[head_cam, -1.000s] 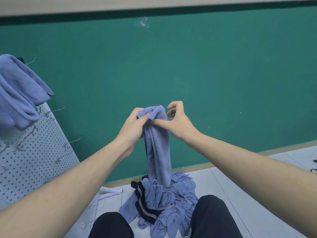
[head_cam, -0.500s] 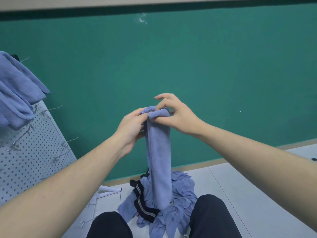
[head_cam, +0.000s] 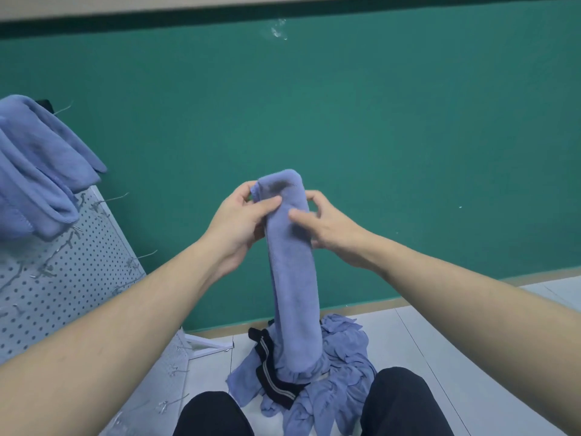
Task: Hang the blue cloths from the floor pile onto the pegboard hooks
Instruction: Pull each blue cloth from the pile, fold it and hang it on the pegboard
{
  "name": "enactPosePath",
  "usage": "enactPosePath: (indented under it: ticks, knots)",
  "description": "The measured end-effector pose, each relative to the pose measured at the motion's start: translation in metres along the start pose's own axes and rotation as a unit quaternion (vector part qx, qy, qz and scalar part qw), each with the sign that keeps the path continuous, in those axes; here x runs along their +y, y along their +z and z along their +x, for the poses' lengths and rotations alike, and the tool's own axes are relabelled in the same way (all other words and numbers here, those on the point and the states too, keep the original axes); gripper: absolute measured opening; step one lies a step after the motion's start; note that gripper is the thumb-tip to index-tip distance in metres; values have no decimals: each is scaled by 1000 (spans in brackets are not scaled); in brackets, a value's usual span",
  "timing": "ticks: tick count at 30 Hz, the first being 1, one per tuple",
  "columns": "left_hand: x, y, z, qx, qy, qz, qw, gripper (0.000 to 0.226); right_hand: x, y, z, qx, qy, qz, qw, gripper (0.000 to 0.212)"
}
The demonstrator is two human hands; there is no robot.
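Grip: left hand (head_cam: 237, 223) and right hand (head_cam: 330, 226) pinch folded blue cloth (head_cam: 292, 265) near its top fold, likely to keep it doubled for a hook | Location: raised above floor pile (head_cam: 339, 366) by wall edge | Pegboard (head_cam: 59, 284) at left, cut off | Hidden: cloth's lower end against pile; fingers behind cloth.

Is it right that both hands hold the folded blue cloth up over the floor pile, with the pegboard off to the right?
Not quite. The head view shows the pegboard to the left. The rest stands: left hand and right hand hold the folded blue cloth above the floor pile.
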State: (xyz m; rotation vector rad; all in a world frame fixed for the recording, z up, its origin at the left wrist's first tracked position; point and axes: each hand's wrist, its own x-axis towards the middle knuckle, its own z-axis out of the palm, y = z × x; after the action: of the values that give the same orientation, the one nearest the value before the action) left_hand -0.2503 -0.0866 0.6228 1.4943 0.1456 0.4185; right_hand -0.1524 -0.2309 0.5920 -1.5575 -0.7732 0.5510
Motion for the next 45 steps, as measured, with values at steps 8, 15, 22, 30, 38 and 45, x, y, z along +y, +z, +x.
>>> enactPosePath:
  ticks: [8, 15, 22, 30, 38, 45]
  knots:
    - [25, -44, 15, 121, 21, -39, 992, 17, 4, 5, 35, -77, 20, -80, 994, 30]
    - [61, -99, 18, 119, 68, 246, 959, 55, -39, 17, 81, -72, -78, -249, 963, 11]
    - [100, -95, 48, -76, -58, 675, 731, 60, -74, 34, 132, -249, -23, -208, 946, 20]
    - [124, -132, 80, -69, -233, 513, 823, 32, -79, 43, 192, -321, 16, -27, 947, 35]
    - [117, -158, 103, -50, -276, 269, 921, 44, -97, 75, 236, -322, -39, -7, 946, 26]
    - [127, -177, 127, 56, -227, 77, 969, 28, -83, 90, 262, -152, -181, 18, 972, 35]
